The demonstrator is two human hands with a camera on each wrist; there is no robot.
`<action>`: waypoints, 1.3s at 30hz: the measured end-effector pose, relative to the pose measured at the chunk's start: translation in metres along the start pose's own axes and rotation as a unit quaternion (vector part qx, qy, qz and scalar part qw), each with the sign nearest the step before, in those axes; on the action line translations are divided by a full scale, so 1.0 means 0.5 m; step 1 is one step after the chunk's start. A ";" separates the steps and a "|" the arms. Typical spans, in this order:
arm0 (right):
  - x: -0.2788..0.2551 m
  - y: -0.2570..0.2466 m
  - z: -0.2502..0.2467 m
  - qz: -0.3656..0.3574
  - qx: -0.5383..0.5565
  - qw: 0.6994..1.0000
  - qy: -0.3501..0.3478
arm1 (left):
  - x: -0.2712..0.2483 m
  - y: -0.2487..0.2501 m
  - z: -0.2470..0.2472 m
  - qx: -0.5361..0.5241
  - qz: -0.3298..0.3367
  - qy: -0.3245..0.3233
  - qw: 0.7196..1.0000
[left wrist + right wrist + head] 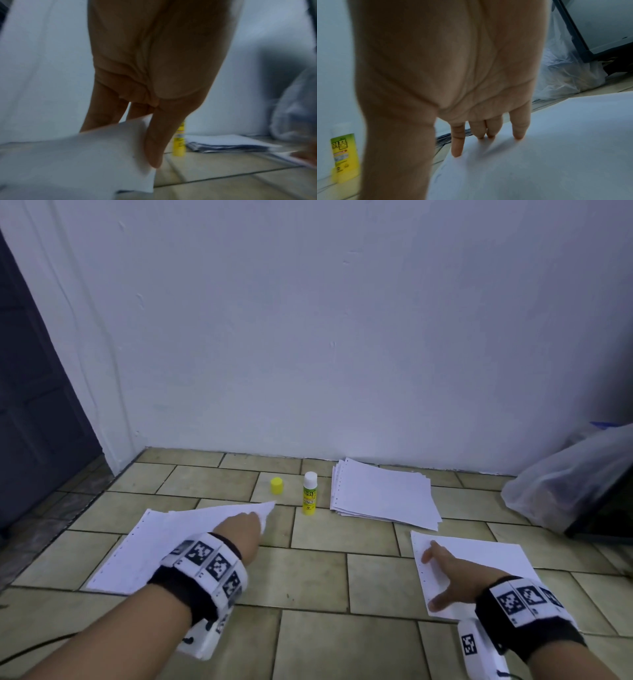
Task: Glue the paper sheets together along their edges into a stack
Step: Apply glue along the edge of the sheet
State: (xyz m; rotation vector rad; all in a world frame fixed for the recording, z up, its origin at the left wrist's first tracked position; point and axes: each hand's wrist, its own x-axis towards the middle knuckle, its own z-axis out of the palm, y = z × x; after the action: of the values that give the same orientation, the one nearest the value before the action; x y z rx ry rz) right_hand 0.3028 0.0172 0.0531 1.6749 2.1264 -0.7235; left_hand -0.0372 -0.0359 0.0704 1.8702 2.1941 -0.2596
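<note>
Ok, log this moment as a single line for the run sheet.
left hand: pinching lifted corner of left sheet | right hand: fingers flat on right sheet | glue stick: upright, uncapped | cap: beside it | paper pile: untouched

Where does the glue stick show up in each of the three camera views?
Head view: the glue stick stands upright at centre, uncapped.
Left wrist view: low, right of centre, partly hidden behind the left hand's thumb.
Right wrist view: far lower left edge.
Shared landmark: the pile of paper right of it.

White wall (pixel 308 337), beige tiled floor (pixel 308 577), dark door (pixel 34 405)
</note>
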 end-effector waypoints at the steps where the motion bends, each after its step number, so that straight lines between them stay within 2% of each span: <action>1: -0.002 -0.002 -0.003 0.001 -0.001 1.000 -0.004 | -0.002 0.032 0.002 -0.004 0.012 0.002 1.000; 5: 0.004 -0.007 -0.010 0.002 -0.010 1.000 0.003 | -0.020 0.151 0.035 -0.012 0.092 -0.039 0.995; 7: 0.014 -0.003 -0.008 -0.006 -0.019 0.999 0.025 | -0.032 0.192 0.051 -0.030 0.129 -0.064 0.989; 9: 0.027 0.004 -0.006 -0.021 -0.034 0.997 0.062 | -0.034 0.215 0.065 -0.046 0.136 -0.092 0.985; 12: 0.045 0.009 -0.003 -0.036 -0.070 0.991 0.104 | -0.030 0.217 0.071 -0.007 0.158 -0.114 0.981; 15: 0.052 0.008 0.000 -0.041 -0.124 0.984 0.121 | -0.021 0.194 0.069 0.007 0.184 -0.106 0.977; 23: 0.051 0.010 -0.013 -0.063 -0.123 0.986 0.093 | -0.007 0.143 0.096 -0.032 0.185 -0.071 0.980; 25: 0.046 -0.001 -0.023 -0.052 -0.121 0.987 0.097 | -0.009 0.143 0.091 -0.013 0.174 -0.092 0.980; 28: 0.048 -0.047 -0.039 -0.064 -0.055 0.981 0.174 | -0.004 0.144 0.092 0.018 0.168 -0.133 0.977; 31: 0.078 -0.113 -0.045 -0.120 0.095 0.959 0.239 | 0.003 0.140 0.101 0.059 0.177 -0.150 0.971; 34: 0.125 -0.188 -0.050 -0.158 0.193 0.940 0.231 | 0.013 0.134 0.111 0.067 0.189 -0.152 0.968; 39: 0.192 -0.283 -0.055 -0.136 0.268 0.930 0.211 | 0.018 0.135 0.117 0.054 0.181 -0.162 0.969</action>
State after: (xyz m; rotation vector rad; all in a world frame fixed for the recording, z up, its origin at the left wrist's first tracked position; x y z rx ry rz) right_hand 0.1434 0.0849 0.0482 1.9618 2.6744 -1.2085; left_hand 0.0322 -0.0336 0.0135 2.0688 1.6237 -0.5775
